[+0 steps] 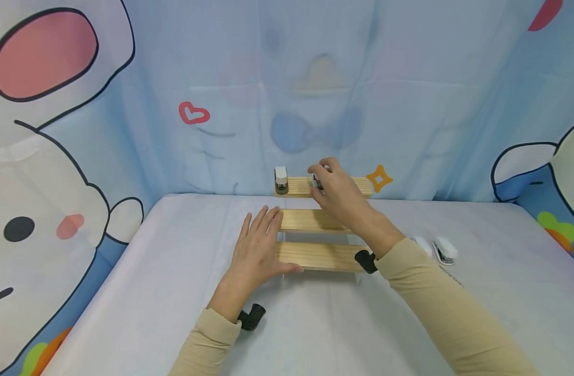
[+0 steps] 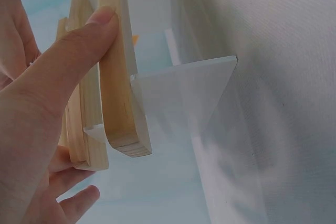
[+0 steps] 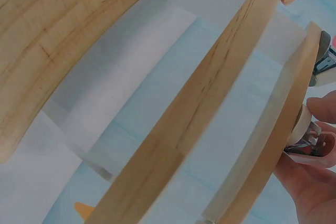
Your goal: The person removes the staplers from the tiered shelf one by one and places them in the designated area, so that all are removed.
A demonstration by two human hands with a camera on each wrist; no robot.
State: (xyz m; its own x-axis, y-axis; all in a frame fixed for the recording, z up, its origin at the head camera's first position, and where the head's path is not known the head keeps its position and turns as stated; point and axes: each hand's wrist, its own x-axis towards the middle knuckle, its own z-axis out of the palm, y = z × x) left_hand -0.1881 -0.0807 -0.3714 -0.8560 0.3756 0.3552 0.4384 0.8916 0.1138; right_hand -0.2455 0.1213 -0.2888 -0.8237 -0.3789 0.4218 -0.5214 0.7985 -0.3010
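Observation:
A three-step wooden display rack (image 1: 322, 256) with clear side supports stands on the table. My left hand (image 1: 259, 250) rests at its left end. Its fingers lie fairly straight beside the middle board, and the thumb (image 2: 84, 51) presses the front of the lowest board. My right hand (image 1: 341, 193) reaches over to the top board (image 1: 298, 186) and pinches a mini stapler (image 3: 307, 140), its base at the board's surface. Fingers partly hide this stapler in the head view. Left of it, a white-topped mini stapler (image 1: 280, 180) stands on the same board.
Two more white mini staplers lie on the table to the right: one in plain view (image 1: 444, 250), the other partly behind my right sleeve (image 1: 423, 277). A blue cartoon curtain (image 1: 230, 68) hangs right behind the rack. The table has a white cloth (image 1: 198, 224).

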